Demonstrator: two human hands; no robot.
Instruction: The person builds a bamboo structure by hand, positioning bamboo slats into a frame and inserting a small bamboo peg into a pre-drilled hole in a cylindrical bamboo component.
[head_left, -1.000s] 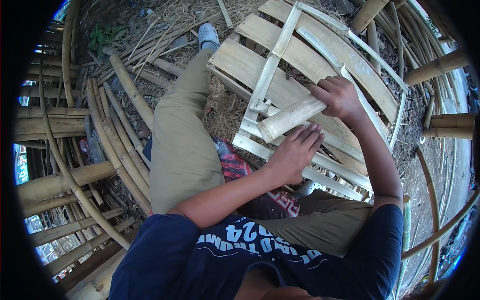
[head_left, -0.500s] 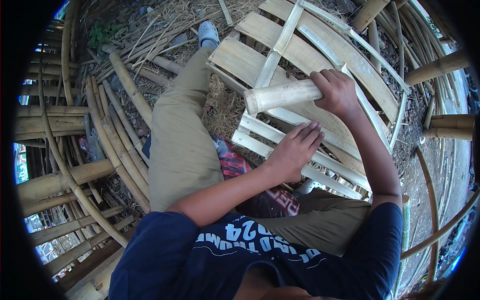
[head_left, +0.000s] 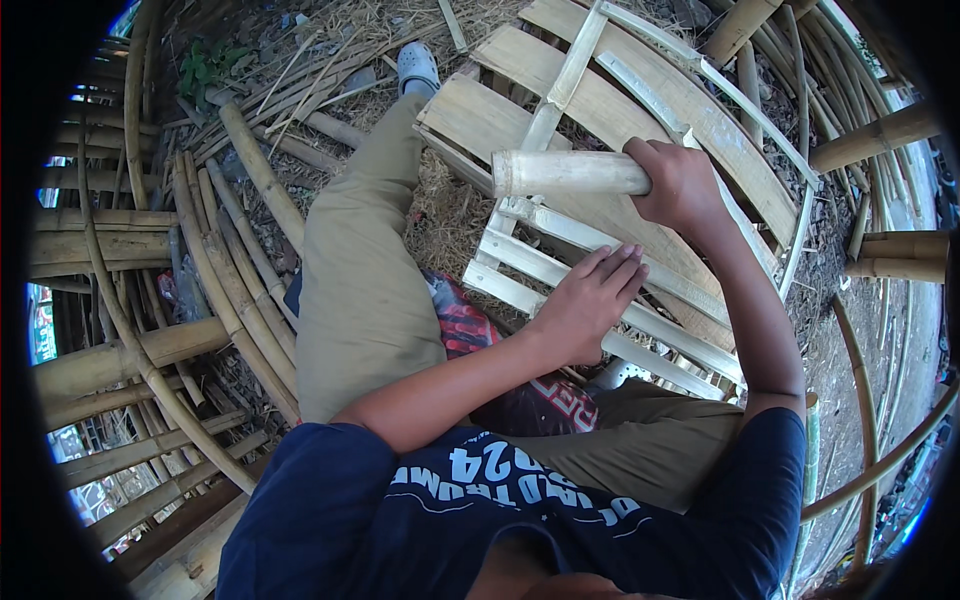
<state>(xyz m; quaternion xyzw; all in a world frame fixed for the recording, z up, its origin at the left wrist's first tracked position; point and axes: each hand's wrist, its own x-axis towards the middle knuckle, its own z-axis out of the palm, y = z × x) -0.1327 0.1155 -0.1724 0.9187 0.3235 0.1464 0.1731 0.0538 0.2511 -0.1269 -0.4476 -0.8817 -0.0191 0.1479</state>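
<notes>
My right hand (head_left: 680,187) is closed round one end of a thick, pale bamboo pole section (head_left: 572,174). The section points left, above a frame of split bamboo slats (head_left: 522,258). My left hand (head_left: 588,305) lies with its fingers stretched out over the frame's near slats, holding nothing that I can see. Flat, wide bamboo boards (head_left: 480,118) form the body behind, with a narrow crosspiece (head_left: 567,80) over them. Part of the frame is hidden under my left hand and forearm.
Bamboo poles (head_left: 262,165) and thin strips lie on the ground to the left. A bamboo rail structure (head_left: 105,245) stands at the far left. More thick poles (head_left: 880,135) stick in from the right. My outstretched leg (head_left: 365,260) runs beside the frame.
The free left end of the bamboo section has swung upward in the picture, and my right hand has turned slightly with it. My left hand has stayed in place on the slats.
</notes>
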